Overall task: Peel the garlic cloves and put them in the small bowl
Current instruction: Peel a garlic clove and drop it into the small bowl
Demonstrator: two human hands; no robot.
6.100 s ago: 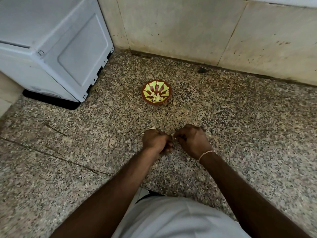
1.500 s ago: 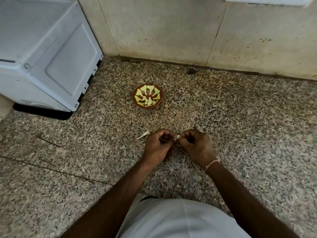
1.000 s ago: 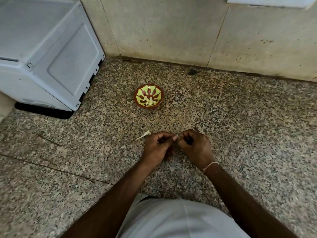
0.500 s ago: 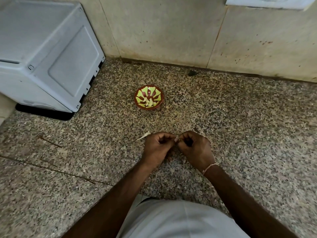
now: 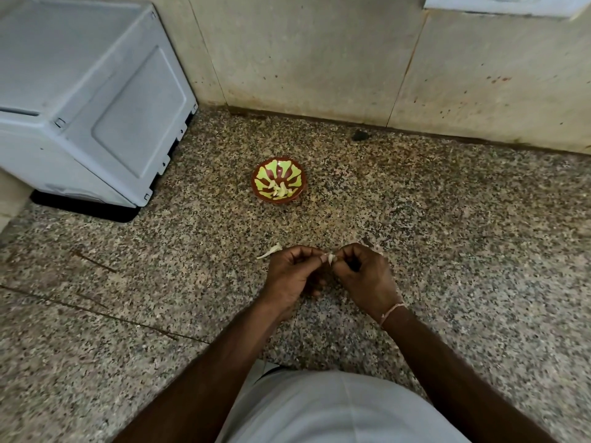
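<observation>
A garlic clove (image 5: pixel 331 258) is pinched between the curled fingers of the left hand (image 5: pixel 292 276) and right hand (image 5: pixel 364 279) above a speckled floor (image 5: pixel 447 235); the small bowl (image 5: pixel 279 180), lying beyond, holds peeled cloves (image 5: pixel 279 190). No writing is legible.

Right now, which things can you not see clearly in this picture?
- Garlic clove, head view: fingertips of the left hand and right hand cover most of it; how far peeled is unclear.
- Small bowl: pale pieces inside, too small to count.
- Grey appliance: cut off by the left edge.
</observation>
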